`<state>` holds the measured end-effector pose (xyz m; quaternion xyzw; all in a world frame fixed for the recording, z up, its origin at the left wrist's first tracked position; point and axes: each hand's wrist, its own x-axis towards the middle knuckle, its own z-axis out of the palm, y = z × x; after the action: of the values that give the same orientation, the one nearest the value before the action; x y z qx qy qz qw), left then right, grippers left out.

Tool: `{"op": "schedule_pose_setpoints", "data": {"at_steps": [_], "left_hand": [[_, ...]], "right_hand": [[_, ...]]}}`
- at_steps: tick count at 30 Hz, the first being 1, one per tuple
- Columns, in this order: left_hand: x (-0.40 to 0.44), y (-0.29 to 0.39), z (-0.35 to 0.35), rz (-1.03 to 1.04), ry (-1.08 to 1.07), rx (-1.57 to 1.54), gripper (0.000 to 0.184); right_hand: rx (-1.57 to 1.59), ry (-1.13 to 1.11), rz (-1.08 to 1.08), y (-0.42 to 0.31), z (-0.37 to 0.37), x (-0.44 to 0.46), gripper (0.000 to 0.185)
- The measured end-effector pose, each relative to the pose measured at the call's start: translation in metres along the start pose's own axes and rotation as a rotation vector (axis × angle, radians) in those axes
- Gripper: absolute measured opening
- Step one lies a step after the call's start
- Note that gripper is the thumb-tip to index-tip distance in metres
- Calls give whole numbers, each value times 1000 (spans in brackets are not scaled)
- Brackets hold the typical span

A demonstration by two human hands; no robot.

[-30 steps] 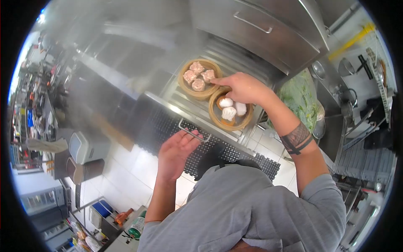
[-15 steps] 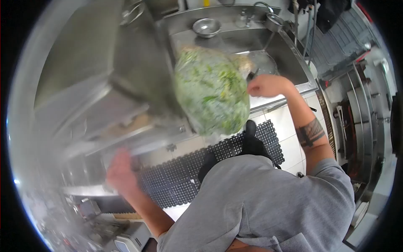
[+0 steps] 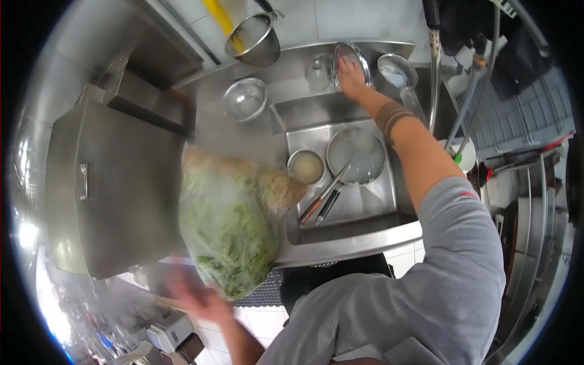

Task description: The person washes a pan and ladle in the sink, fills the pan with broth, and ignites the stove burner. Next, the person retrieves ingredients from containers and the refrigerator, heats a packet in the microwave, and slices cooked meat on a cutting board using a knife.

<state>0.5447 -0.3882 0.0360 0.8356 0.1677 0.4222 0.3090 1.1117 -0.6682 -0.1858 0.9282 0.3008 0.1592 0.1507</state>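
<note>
Round metal piece (image 3: 364, 63) lies under the right hand (image 3: 351, 78), fingers spread across it; whether they grip, I cannot tell. A clear bottle (image 3: 317, 75) stands just left of that hand. The left hand (image 3: 199, 299), its opening blurred beyond telling, is near the bag of greens (image 3: 228, 228).

The bag of leaves (image 3: 228, 228), left of centre, showed mottled green; the bar (image 3: 219, 18), upper left, was yellow; the shirt (image 3: 420, 274), lower right, plain grey.
</note>
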Motion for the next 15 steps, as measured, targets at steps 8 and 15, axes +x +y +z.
{"op": "schedule_pose_setpoints", "data": {"at_steps": [8,15], "left_hand": [[-92,31,374,-440,-1094,-268,54],[-10,-4,634,-1318,-727,-1701,33]], "right_hand": [[1065,-486,309,-16,-6,-65,81],[1932,-197,630,28,-82,-106,18]]}}
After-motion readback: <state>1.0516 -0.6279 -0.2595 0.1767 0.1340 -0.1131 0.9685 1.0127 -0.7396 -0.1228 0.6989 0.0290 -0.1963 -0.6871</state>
